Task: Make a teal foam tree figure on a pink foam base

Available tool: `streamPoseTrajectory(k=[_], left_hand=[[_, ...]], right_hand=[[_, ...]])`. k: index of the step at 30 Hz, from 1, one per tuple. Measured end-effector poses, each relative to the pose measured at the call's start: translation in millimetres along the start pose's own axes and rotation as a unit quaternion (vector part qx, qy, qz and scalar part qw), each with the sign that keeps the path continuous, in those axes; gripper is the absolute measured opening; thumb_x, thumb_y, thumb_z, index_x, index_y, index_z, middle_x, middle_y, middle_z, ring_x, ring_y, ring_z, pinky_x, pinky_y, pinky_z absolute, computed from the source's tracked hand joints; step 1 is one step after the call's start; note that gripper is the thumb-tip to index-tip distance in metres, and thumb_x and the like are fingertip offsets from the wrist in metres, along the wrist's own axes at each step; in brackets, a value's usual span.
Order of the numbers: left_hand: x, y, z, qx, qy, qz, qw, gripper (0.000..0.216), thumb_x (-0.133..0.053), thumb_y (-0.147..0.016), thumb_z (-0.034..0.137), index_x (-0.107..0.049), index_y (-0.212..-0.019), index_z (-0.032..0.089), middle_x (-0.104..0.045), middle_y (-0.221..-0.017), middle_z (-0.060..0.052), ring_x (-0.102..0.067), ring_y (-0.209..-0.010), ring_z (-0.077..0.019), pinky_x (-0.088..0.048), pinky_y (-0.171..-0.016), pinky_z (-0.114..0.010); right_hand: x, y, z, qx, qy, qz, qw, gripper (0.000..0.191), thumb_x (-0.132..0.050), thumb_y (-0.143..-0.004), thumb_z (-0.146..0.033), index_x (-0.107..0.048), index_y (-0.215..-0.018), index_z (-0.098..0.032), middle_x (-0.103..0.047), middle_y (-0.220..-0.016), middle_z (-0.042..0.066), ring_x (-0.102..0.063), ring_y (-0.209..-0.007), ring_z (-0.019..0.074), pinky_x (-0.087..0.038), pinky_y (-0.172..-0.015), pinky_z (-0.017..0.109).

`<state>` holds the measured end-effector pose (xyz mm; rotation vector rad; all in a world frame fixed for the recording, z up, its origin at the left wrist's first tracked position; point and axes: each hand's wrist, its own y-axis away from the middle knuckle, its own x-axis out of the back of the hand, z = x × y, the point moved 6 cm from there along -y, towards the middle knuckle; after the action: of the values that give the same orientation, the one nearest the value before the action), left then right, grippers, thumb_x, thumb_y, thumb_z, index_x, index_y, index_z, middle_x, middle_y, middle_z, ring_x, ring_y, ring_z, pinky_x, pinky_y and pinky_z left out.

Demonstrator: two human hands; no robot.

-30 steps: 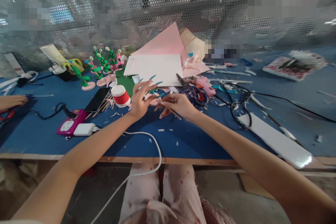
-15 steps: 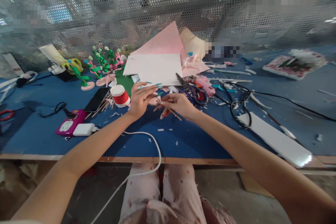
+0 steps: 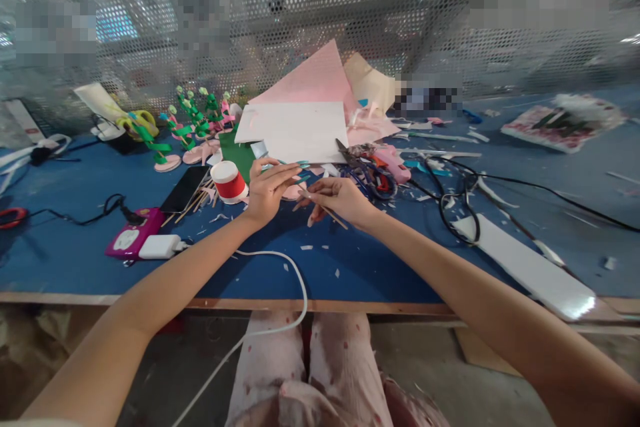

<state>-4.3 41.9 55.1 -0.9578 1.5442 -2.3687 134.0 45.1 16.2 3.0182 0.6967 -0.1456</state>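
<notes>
My right hand [image 3: 343,200] pinches a thin wooden stick [image 3: 335,217], whose lower end slants out toward the table's front edge. Facing it on the left, my left hand [image 3: 271,187] has its long-nailed fingers stretched out flat; whether its fingertips touch the stick's other end cannot be made out. A pale pink disc [image 3: 295,191] lies on the table, partly hidden behind the hands. Just left of my left hand stands a white tub with a red band [image 3: 229,183]. Scissors with blue and red handles [image 3: 375,180] rest beyond my right hand.
Paper flowers with green stems [image 3: 193,120] stand at the back left. A purple power strip [image 3: 134,233], a phone [image 3: 184,190] and loose sticks lie left. White board [image 3: 305,130] sits behind the hands. Right are a pink glue gun [image 3: 393,161], black cable and white strip [image 3: 530,267].
Almost nothing differs. Both hands keep their places, and the stick in my right hand has shifted only very slightly.
</notes>
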Motion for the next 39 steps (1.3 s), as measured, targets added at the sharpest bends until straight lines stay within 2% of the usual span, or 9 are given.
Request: streamPoseTrajectory(k=[8, 11, 13, 17, 20, 27, 31, 35, 39], left_hand=[[-1.2, 0.3, -2.4, -0.001, -0.025, -0.006, 1.000, 0.031, -0.057, -0.080, 0.037, -0.062, -0.108, 0.027, -0.067, -0.106, -0.004, -0.050, -0.104, -0.0196, -0.041, -0.092, -0.039], [-2.8, 2.3, -13.4, 0.082, 0.014, 0.009, 0.997, 0.065, -0.065, -0.069, 0.050, -0.047, -0.125, 0.023, -0.055, -0.124, -0.011, -0.045, -0.115, -0.0234, -0.037, -0.098, -0.040], [-8.7, 5.6, -23.9, 0.166, 0.102, 0.012, 0.981, 0.073, -0.067, -0.064, 0.053, -0.046, -0.125, 0.019, -0.053, -0.125, -0.013, -0.047, -0.114, -0.0245, -0.037, -0.097, -0.039], [-33.5, 14.6, -33.5, 0.328, 0.328, -0.038, 0.885, 0.052, -0.069, -0.060, 0.053, -0.063, -0.094, 0.014, -0.066, -0.088, -0.007, -0.061, -0.083, -0.0175, -0.047, -0.077, -0.030], [-44.1, 20.8, -29.3, 0.414, 0.406, -0.062, 0.812, 0.045, -0.075, -0.054, 0.048, -0.066, -0.081, 0.012, -0.065, -0.066, -0.002, -0.057, -0.060, -0.0108, -0.044, -0.058, -0.023], [-50.6, 26.3, -14.9, 0.480, 0.528, -0.042, 0.699, 0.039, -0.080, -0.047, 0.042, -0.068, -0.070, 0.013, -0.067, -0.066, -0.002, -0.060, -0.063, -0.0122, -0.046, -0.060, -0.024], [-49.1, 22.8, -10.7, 0.449, 0.547, -0.031, 0.706, 0.038, -0.080, -0.051, 0.038, -0.068, -0.080, 0.014, -0.068, -0.073, -0.003, -0.062, -0.069, -0.0131, -0.047, -0.064, -0.024], [-32.0, 19.5, -27.2, 0.450, 0.501, 0.100, 0.732, 0.026, -0.069, -0.068, 0.039, -0.063, -0.069, 0.014, -0.064, -0.065, -0.001, -0.060, -0.062, -0.0102, -0.047, -0.061, -0.022], [-10.9, 20.1, -48.9, 0.471, 0.398, 0.209, 0.759, 0.037, -0.057, -0.079, 0.036, -0.049, -0.050, 0.014, -0.047, -0.044, 0.005, -0.044, -0.040, -0.0046, -0.034, -0.042, -0.017]], right_hand=[[3.8, -1.8, 2.3, 0.003, -0.016, 0.010, 1.000, 0.040, -0.077, -0.054, -0.044, -0.059, -0.073, -0.013, -0.070, -0.068, 0.005, -0.064, -0.045, 0.0151, -0.054, -0.044, 0.023], [7.7, -4.7, 4.7, 0.005, -0.046, 0.024, 0.999, 0.041, -0.077, -0.054, -0.044, -0.058, -0.073, -0.013, -0.070, -0.070, 0.005, -0.066, -0.051, 0.0161, -0.056, -0.049, 0.023], [8.0, -7.4, 7.0, 0.015, -0.077, 0.030, 0.996, 0.040, -0.078, -0.054, -0.043, -0.059, -0.074, -0.014, -0.070, -0.073, 0.005, -0.067, -0.055, 0.0157, -0.057, -0.053, 0.024], [1.2, -12.4, 13.0, 0.038, -0.118, 0.039, 0.992, 0.039, -0.078, -0.053, -0.041, -0.058, -0.073, -0.015, -0.070, -0.071, 0.002, -0.066, -0.055, 0.0140, -0.058, -0.058, 0.026], [-6.7, -14.0, 17.3, 0.032, -0.126, 0.037, 0.991, 0.040, -0.079, -0.051, -0.042, -0.059, -0.074, -0.016, -0.069, -0.069, 0.001, -0.066, -0.054, 0.0141, -0.058, -0.057, 0.026], [-5.1, -12.5, 11.2, 0.050, -0.142, 0.065, 0.986, 0.040, -0.080, -0.046, -0.042, -0.059, -0.069, -0.017, -0.066, -0.061, -0.003, -0.063, -0.049, 0.0112, -0.056, -0.051, 0.023], [-1.7, -12.3, 8.0, 0.057, -0.152, 0.065, 0.985, 0.040, -0.080, -0.047, -0.043, -0.060, -0.071, -0.017, -0.066, -0.061, -0.002, -0.062, -0.048, 0.0106, -0.056, -0.052, 0.025], [6.8, -11.8, 4.2, 0.074, -0.154, 0.094, 0.981, 0.039, -0.080, -0.047, -0.042, -0.061, -0.070, -0.016, -0.069, -0.068, -0.001, -0.061, -0.048, 0.0088, -0.055, -0.052, 0.023], [19.6, -11.8, -0.9, 0.109, -0.178, 0.134, 0.969, 0.038, -0.081, -0.047, -0.039, -0.061, -0.071, -0.017, -0.069, -0.069, -0.003, -0.063, -0.053, 0.0090, -0.056, -0.056, 0.023]])
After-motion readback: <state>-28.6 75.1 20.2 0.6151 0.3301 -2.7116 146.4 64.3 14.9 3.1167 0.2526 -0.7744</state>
